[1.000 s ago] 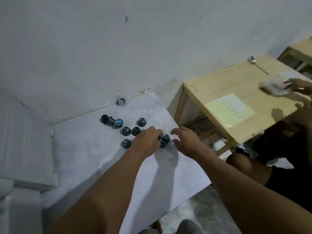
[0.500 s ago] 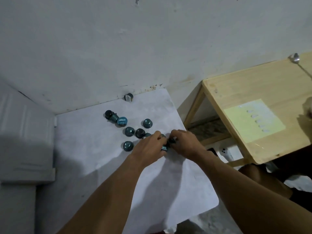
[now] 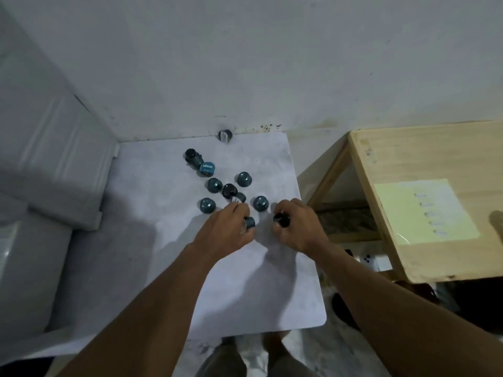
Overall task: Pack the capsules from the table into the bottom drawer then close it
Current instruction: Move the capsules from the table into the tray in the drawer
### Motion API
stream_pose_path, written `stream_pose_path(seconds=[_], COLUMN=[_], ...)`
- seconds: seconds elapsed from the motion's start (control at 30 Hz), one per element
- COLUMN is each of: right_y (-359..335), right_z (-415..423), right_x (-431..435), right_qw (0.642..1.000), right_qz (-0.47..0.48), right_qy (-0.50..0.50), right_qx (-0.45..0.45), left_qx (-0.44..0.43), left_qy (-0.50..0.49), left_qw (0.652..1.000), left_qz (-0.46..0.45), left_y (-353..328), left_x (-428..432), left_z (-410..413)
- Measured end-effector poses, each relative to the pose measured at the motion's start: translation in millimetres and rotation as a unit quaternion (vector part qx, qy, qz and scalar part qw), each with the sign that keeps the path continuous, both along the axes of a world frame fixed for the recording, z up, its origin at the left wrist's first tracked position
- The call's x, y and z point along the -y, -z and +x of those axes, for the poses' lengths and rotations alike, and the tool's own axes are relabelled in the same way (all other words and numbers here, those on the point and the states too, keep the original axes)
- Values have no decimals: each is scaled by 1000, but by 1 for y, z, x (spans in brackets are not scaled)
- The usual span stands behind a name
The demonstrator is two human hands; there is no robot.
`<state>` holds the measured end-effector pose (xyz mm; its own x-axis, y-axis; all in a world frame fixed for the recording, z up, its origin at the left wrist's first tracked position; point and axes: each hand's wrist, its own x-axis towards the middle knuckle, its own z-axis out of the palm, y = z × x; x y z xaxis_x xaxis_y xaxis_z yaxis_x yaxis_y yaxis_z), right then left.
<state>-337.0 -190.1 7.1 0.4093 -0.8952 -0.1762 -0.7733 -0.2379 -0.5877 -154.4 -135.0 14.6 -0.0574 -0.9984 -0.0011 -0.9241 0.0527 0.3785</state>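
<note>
Well, each of my hands has one capsule. My left hand (image 3: 226, 231) curls its fingers round a teal capsule (image 3: 249, 222), low over the white table (image 3: 163, 268). My right hand (image 3: 298, 227) pinches a dark capsule (image 3: 281, 220) between thumb and forefinger, just beside the left. I take one per hand because these look small and smooth and likely to roll; a fingertip pinch on the body should hold them better than a scoop, I reckon. The other capsules (image 3: 214, 185) lie in a loose cluster just beyond my knuckles, some dome-up, some tipped on their sides. One stray capsule (image 3: 225, 136) sits apart at the far edge, against the wall (image 3: 245, 63). Working from the near side of the cluster means I need not reach over the others and knock them about. The bottom drawer I cannot pick out from here. A white unit (image 3: 54, 164) stands at the table's left, but I cannot tell whether it holds the drawer. A wooden table (image 3: 435, 153) stands apart on the right. Most of the packing lies ahead, I judge: these two first, then the cluster, the stray, and the closing.
</note>
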Motion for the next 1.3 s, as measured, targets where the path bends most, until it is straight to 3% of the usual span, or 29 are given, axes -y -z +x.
stream_pose_path(seconds=[0.17, 0.47, 0.63, 0.97, 1.3], right_y=[-15, -62, -84, -140, -126], right_z=[6, 64, 126, 273, 398], right_x=[-24, -94, -160, -242, -240], right_qw=[1000, 995, 991, 964, 942], right_qz=[-23, -100, -125, -186, -159], right_qy=[-9, -19, -38, -169, -287], right_qx=[8, -8, 23, 89, 68], left_qx=[-54, -44, -64, -6, 8], left_qy=[-51, -61, -115, -258, -363], left_qw=[997, 997, 989, 960, 929], left_qz=[-3, -34, -74, -112, -78], left_y=[-11, -57, -92, -146, -144], left_x=[-34, -108, -179, -280, -306], left_z=[1, 58, 112, 234, 330])
